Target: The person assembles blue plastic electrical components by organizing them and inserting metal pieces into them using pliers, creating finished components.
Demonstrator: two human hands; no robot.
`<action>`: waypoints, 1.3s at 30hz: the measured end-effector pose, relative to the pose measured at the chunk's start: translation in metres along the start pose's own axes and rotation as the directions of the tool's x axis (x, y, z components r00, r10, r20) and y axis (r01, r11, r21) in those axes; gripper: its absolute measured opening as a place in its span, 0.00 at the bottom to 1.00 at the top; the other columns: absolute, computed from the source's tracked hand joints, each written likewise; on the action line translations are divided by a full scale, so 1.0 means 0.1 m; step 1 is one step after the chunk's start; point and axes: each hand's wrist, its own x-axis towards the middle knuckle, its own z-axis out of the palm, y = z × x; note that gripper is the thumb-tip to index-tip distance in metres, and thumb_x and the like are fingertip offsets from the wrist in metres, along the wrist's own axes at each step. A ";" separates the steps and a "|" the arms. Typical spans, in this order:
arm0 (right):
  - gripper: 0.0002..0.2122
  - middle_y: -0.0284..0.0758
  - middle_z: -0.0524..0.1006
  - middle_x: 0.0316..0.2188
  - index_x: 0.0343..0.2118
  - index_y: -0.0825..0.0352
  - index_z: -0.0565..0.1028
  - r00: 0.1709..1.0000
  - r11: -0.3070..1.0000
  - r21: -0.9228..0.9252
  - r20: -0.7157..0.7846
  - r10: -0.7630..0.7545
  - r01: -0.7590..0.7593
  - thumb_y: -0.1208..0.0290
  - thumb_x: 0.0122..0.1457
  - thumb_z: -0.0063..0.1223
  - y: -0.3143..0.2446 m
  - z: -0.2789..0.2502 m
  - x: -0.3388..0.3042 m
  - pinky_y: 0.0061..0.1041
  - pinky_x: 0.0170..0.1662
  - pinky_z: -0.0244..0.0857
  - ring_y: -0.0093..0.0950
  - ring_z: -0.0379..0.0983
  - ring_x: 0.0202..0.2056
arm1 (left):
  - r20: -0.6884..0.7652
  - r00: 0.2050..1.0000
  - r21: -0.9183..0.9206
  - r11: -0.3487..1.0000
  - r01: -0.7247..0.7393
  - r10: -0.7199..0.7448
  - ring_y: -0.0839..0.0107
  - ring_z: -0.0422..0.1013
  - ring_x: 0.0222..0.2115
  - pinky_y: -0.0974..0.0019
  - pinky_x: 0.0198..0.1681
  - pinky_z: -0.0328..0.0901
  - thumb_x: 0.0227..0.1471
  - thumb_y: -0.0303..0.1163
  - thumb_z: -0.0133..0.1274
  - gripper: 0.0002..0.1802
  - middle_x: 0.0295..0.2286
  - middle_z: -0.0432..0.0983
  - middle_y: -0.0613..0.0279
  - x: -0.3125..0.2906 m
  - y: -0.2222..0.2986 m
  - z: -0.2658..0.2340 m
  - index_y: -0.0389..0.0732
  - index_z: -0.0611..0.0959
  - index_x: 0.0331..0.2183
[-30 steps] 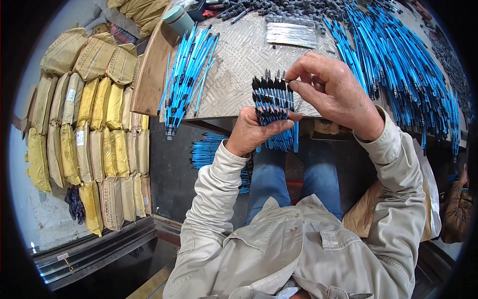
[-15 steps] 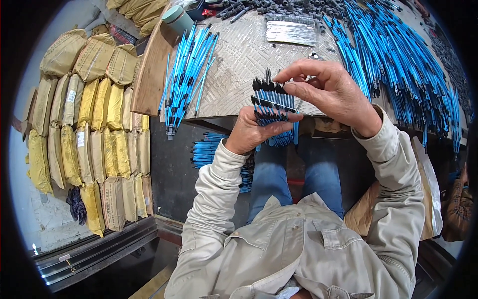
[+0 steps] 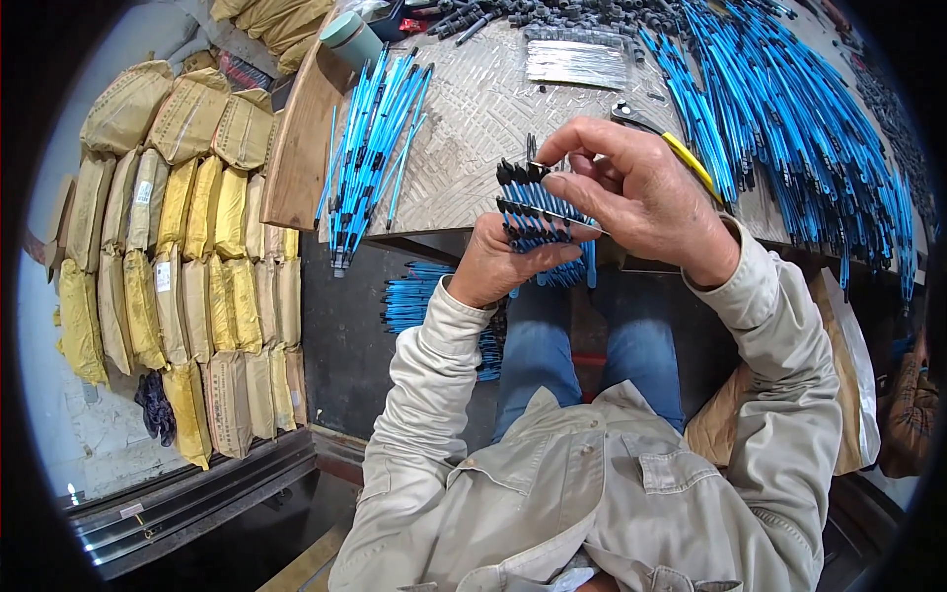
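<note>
Left hand (image 3: 493,261) grips a fanned bundle of blue plastic rods with black tips (image 3: 541,232) above the table (image 3: 473,118) edge; right hand (image 3: 636,192) pinches, apparently, one black tip.

Left hand (image 3: 493,264) clenched, right hand (image 3: 631,192) pinching

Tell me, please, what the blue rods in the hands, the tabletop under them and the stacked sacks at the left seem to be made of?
Blue rods: probably smooth plastic tubes, with matte black tips; even colour, slight sheen.
Tabletop: likely metal plate, grey, with a raised pattern and dull shine.
Sacks: seemingly woven plastic or coated paper, yellow-tan, creased and faintly glossy.
</note>
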 end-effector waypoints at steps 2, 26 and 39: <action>0.08 0.23 0.61 0.20 0.35 0.69 0.72 1.000 1.000 -0.010 0.025 -0.002 0.002 0.71 0.55 0.54 0.01 -0.03 0.03 0.11 0.23 0.53 0.10 0.54 0.22 | 0.001 1.000 -0.025 1.000 0.006 -0.006 0.76 0.72 0.37 0.71 0.41 0.66 0.45 0.21 0.57 0.13 0.34 0.79 0.62 0.00 -0.02 0.00 0.38 0.82 0.37; 0.06 0.25 0.64 0.20 0.34 0.67 0.75 0.992 0.993 -0.052 -0.058 -0.111 0.108 0.77 0.52 0.54 0.01 0.03 0.06 0.15 0.22 0.51 0.13 0.56 0.20 | 0.050 0.998 0.045 0.998 -0.034 0.031 0.76 0.72 0.37 0.71 0.42 0.66 0.44 0.23 0.59 0.13 0.34 0.79 0.64 0.01 0.00 0.00 0.39 0.82 0.37; 0.08 0.32 0.63 0.17 0.34 0.67 0.76 0.981 0.951 -0.243 0.083 -0.176 0.191 0.79 0.49 0.54 -0.11 -0.11 0.12 0.25 0.23 0.52 0.24 0.59 0.19 | 0.073 0.992 0.124 0.986 -0.112 0.103 0.75 0.72 0.38 0.70 0.43 0.66 0.44 0.22 0.58 0.12 0.34 0.79 0.63 0.03 0.01 0.01 0.39 0.82 0.36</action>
